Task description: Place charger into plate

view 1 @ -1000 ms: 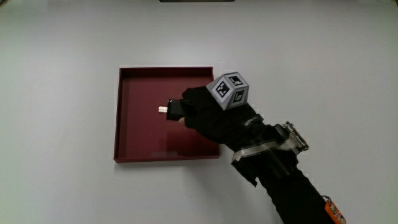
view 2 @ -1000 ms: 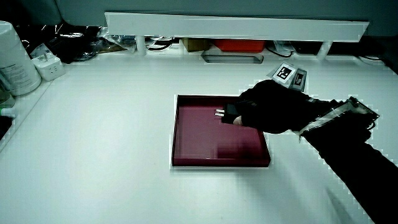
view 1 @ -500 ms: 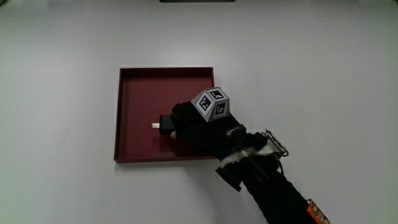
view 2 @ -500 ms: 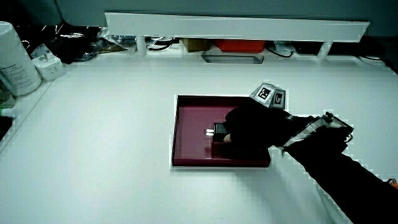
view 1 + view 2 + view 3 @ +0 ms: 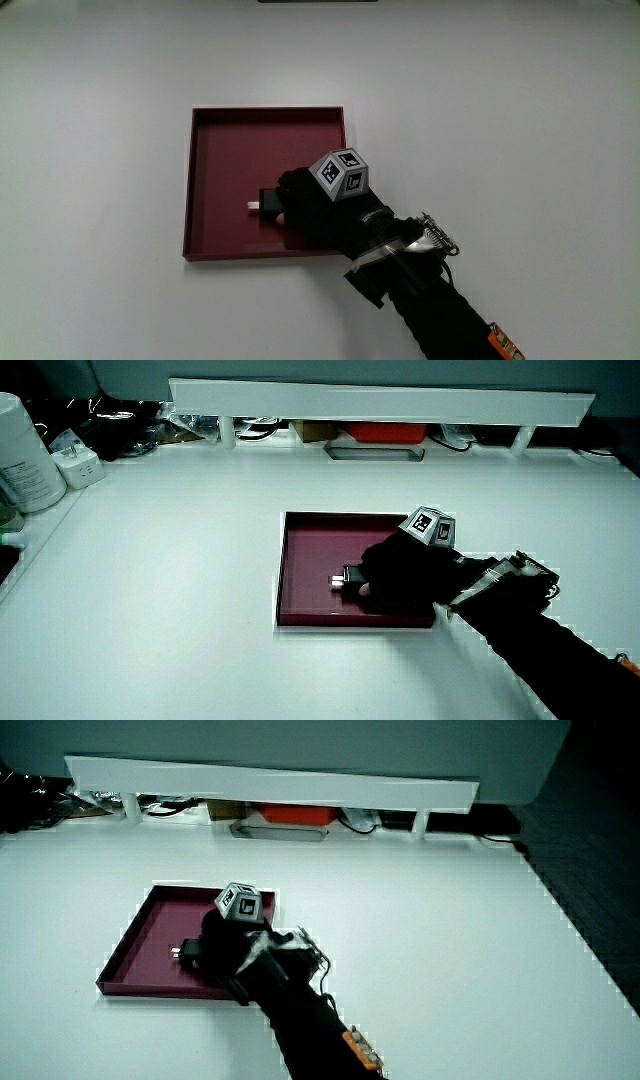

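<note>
On the white counter (image 5: pixel 100 100), about mid-frame, sits the dark red square plate (image 5: pixel 215 130). Inside it, towards the rim nearer me, is the black charger (image 5: pixel 266 202), its metal plug pointing away from my palm. My fingers (image 5: pixel 288 192) are curled around the charger's body, also seen in both side views (image 5: pixel 350 575) (image 5: pixel 188 952). I cannot tell whether it touches the plate's floor. My hand (image 5: pixel 310 205) is over the plate's near corner, with the patterned cube (image 5: pixel 341 174) on its back.

Just one dark red square plate (image 5: pixel 215 180), one black charger (image 5: pixel 268 202) and one gloved hand (image 5: pixel 318 208) on the table.
</note>
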The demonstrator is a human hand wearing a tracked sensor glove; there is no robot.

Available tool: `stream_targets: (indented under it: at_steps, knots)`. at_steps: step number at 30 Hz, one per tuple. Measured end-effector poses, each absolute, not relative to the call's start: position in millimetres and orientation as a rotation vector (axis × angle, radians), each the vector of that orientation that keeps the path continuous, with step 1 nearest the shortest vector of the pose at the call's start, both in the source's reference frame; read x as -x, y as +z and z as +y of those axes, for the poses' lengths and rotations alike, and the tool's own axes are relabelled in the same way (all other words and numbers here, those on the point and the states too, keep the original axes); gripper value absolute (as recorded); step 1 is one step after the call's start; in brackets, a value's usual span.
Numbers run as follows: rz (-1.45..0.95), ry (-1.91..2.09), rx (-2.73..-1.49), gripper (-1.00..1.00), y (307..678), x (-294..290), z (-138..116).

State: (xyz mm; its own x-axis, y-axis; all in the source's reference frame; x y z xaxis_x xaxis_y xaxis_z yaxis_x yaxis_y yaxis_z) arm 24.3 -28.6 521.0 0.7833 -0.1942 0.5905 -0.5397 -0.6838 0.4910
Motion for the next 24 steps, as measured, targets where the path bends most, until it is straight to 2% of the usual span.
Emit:
stream_targets:
  at_steps: [11, 15, 20, 22, 23, 24]
  knots:
    - [-0.524, 0.645, -2.315, -0.41, 522.6, -26.2, -27.2]
    - [-0.528, 0.662, -2.281, -0.56, 524.8, -28.8, -25.3]
    - [-0.536, 0.713, -2.253, -0.74, 510.3, -38.0, -27.7]
    - [-0.557, 0.769, -2.185, -0.81, 503.6, -43.1, -28.4]
    - [-0.558, 0.840, -2.105, -0.85, 508.2, -46.5, -28.4]
    - [-0.570, 0.816, -2.161, -0.89, 489.6, -49.3, -28.0]
